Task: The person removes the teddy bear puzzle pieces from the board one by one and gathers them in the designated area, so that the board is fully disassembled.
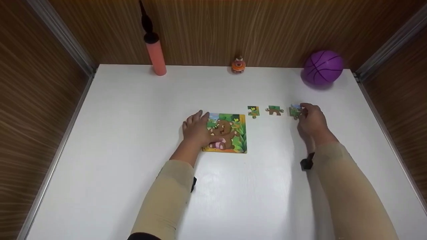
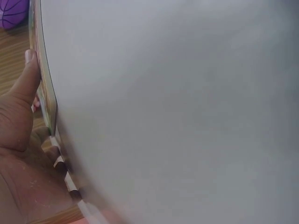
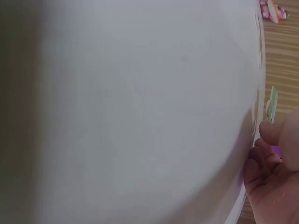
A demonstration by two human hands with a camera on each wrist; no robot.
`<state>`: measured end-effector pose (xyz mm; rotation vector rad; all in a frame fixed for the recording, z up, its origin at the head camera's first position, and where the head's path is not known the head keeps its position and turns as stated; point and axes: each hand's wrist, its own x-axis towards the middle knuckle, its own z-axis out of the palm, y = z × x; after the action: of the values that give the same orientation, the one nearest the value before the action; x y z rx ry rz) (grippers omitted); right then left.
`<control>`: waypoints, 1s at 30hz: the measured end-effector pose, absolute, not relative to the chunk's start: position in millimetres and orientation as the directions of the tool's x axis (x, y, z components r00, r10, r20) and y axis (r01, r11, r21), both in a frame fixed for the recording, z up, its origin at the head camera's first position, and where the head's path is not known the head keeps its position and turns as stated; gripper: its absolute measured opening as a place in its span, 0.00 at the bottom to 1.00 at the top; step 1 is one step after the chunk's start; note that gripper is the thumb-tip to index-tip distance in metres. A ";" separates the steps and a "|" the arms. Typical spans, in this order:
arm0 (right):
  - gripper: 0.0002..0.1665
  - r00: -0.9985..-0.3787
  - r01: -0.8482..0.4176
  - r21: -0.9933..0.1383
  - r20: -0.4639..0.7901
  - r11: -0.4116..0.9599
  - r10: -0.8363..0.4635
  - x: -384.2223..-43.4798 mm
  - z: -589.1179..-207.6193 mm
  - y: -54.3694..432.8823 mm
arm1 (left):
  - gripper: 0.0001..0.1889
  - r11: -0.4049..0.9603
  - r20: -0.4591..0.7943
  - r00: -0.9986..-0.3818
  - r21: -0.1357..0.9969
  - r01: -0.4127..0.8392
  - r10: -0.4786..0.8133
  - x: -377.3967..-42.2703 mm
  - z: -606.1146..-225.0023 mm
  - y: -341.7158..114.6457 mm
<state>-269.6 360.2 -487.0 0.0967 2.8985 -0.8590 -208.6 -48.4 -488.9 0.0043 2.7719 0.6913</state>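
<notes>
A square bear jigsaw puzzle (image 1: 230,133) lies on the white table in the head view. My left hand (image 1: 196,131) rests at its left edge, fingers spread and thumb lying across the picture. In the left wrist view that thumb (image 2: 29,77) shows along the puzzle's side. My right hand (image 1: 313,120) pinches a puzzle piece (image 1: 295,111) with blue and green print, off to the right. The right wrist view shows this piece (image 3: 272,105) tilted up beyond the thumb. Between the hands lie a yellow-green piece (image 1: 253,111) and a brown-and-green piece (image 1: 274,110).
Along the back of the table (image 1: 116,133) stand a pink hand pump (image 1: 156,56) with a black nozzle, a small orange toy figure (image 1: 238,65) and a purple ball (image 1: 323,68). Wood-patterned panels (image 1: 206,30) enclose the back and sides.
</notes>
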 end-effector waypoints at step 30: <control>0.32 -0.983 0.145 -0.583 -0.174 0.799 0.051 -275.7 -482.2 358.7 | 0.63 0.885 -0.267 -0.960 0.462 -0.050 0.085 -209.6 -490.6 -48.3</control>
<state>-275.7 358.7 -482.2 0.1548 2.8360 -0.9376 -209.6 -48.3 -490.6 0.0268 2.7733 0.6907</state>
